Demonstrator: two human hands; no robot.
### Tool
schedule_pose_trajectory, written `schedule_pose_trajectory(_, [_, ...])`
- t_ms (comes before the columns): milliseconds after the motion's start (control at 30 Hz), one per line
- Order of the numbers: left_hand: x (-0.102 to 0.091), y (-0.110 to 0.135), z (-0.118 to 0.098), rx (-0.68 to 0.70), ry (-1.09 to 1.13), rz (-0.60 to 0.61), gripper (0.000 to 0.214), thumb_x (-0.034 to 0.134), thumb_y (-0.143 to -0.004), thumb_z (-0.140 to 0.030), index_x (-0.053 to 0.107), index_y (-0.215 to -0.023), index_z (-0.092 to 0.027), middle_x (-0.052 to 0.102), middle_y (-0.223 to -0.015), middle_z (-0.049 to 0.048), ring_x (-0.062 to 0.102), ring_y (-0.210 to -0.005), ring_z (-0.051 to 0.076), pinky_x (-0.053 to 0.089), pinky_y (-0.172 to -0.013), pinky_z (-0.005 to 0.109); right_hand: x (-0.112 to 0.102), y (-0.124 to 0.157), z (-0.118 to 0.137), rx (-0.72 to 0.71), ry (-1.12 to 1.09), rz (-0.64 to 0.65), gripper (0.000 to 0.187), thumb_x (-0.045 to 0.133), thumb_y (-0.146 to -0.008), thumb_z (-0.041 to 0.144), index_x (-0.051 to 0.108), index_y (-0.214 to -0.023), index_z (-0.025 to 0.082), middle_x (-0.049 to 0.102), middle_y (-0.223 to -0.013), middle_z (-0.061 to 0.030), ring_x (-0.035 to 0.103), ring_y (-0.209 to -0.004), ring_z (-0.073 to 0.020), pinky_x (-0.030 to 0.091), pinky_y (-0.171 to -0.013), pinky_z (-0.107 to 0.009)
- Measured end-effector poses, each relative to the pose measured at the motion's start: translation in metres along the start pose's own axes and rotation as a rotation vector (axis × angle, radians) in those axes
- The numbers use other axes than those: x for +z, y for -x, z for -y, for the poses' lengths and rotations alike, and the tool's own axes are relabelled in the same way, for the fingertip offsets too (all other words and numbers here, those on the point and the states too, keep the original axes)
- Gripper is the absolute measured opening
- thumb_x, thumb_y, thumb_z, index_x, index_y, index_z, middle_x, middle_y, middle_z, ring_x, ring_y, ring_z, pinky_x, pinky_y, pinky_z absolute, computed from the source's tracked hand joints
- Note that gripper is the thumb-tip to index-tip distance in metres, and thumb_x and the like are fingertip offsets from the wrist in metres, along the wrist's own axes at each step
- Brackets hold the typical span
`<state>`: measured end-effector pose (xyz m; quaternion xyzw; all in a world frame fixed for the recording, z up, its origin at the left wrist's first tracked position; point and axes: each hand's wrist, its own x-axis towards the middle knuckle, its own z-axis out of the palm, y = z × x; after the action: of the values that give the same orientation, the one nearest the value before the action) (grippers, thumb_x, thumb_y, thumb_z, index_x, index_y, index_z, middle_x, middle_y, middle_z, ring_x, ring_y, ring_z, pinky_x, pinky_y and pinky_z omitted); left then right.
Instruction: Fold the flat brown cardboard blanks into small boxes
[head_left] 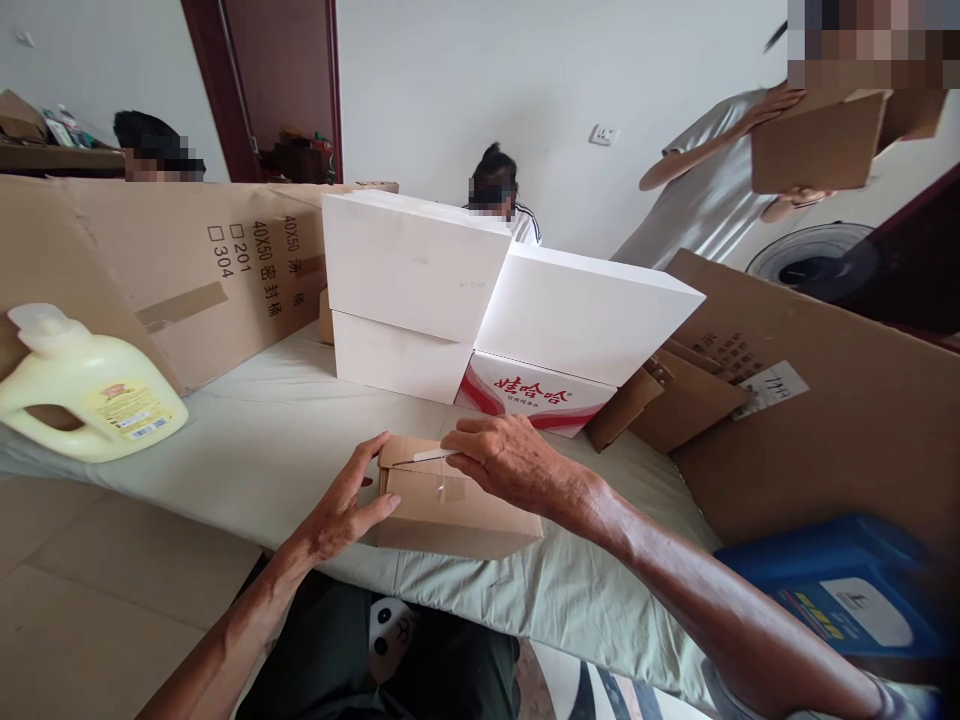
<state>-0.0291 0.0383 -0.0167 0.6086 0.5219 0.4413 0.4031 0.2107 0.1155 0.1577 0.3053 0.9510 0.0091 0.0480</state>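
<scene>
A small brown cardboard box (pixel 450 510) lies on the pale green sheet (pixel 262 440) just in front of me, its top seam taped. My left hand (pixel 345 505) holds the box's left end, fingers spread against the side. My right hand (pixel 510 460) rests on the box's top and pinches a thin white blade-like tool (pixel 427 456), whose tip lies on the taped seam near the left edge.
White foam boxes (pixel 420 260) and a red-printed carton (pixel 532 395) stand behind. A cream detergent jug (pixel 82 390) lies at left, a blue jug (pixel 840 590) at right. Large cardboard sheets (pixel 825 400) flank both sides. Other people sit and stand beyond.
</scene>
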Motion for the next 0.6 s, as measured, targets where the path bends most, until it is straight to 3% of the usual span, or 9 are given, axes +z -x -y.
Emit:
schedule_pose_trajectory(233, [-0.0034, -0.0041, -0.0064, 0.021, -0.075, -0.017, 0.072, 0.062, -0.099, -0.050, 0.038, -0.164, -0.029, 0.039, -0.174, 0.0129, 0.042, -0.156, 0.039, 0.041, -0.124, 0.058, 0.0054, 0.0022, -0.0034, -0.010, -0.051, -0.027, 0.019, 0.058, -0.114, 0.024, 0.073, -0.105, 0.017, 0.069, -0.095, -0.0039, 0.051, -0.076, -0.0131, 0.017, -0.063, -0.032])
schedule_pose_trajectory(600, [-0.0002, -0.0033, -0.0040, 0.031, -0.084, -0.014, 0.075, 0.063, -0.100, -0.045, 0.033, -0.167, -0.028, 0.040, -0.173, 0.0154, 0.043, -0.156, 0.037, 0.043, -0.123, 0.058, 0.0090, 0.0021, -0.0048, 0.009, -0.044, -0.020, 0.017, 0.061, -0.112, 0.022, 0.072, -0.100, 0.017, 0.067, -0.091, -0.0036, 0.053, -0.075, -0.0128, 0.017, -0.063, -0.033])
